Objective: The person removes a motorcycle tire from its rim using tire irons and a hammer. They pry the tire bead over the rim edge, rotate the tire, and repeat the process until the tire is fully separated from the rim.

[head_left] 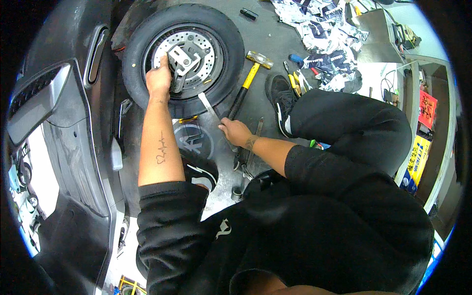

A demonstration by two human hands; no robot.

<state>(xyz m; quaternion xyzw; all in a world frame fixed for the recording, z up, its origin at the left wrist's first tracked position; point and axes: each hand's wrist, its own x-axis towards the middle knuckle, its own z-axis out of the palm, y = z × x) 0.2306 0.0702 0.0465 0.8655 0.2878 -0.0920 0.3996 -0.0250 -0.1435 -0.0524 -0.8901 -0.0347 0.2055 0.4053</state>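
Gripping metal bar (210, 108) near frame centre, right hand (237, 132) curling closed around it. Slanting up-left along its length, pointing at lower edge of wheel (202, 70), upper left of frame. Resting left hand (159, 81) nearer, beside metal bracket (182, 59); hiding fingertips, so not telling opening or hold.

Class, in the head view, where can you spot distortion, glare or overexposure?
Head view: black fisheye rim, with the shelf bowed at right; head view: glare on silver wrappers and a bright tip on the metal bar; head view: floor nearly white below the tyre.
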